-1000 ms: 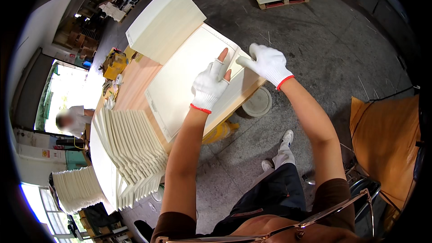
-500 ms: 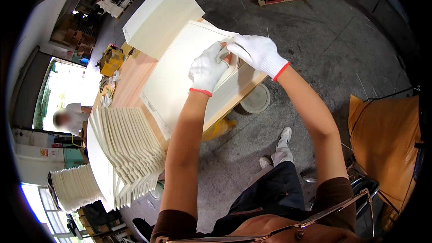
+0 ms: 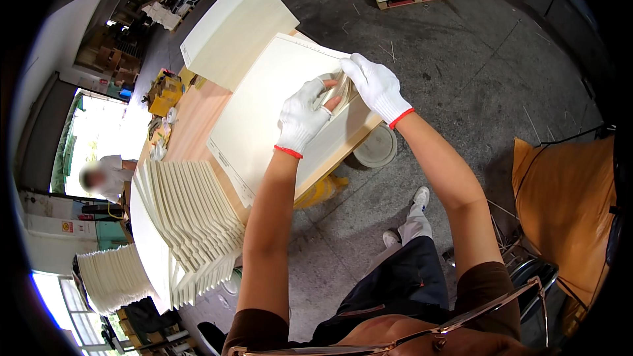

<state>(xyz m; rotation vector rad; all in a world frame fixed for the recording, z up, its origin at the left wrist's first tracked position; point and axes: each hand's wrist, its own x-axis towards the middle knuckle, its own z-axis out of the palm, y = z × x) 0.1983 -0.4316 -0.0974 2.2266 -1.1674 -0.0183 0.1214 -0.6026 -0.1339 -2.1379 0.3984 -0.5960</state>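
Note:
Both my hands wear white gloves with red cuffs. My left hand [image 3: 302,118] and my right hand [image 3: 376,86] meet over the right edge of a flat stack of cream sheets [image 3: 264,118] on a wooden table [image 3: 191,125]. Between them they pinch a small folded piece of paper [image 3: 337,89]; my left fingertips are bare and grip its near side, my right hand covers its far end.
A second cream stack [image 3: 231,29] lies at the table's far end. Fanned bundles of folded sheets [image 3: 184,224] stand at the near left. A white bucket [image 3: 374,148] sits on the concrete floor under the table edge. A person [image 3: 105,175] stands at left. An orange cloth [image 3: 560,204] covers something at right.
My hands have drawn together over the sheet's right edge and closed on the small folded paper; the view has shifted slightly.

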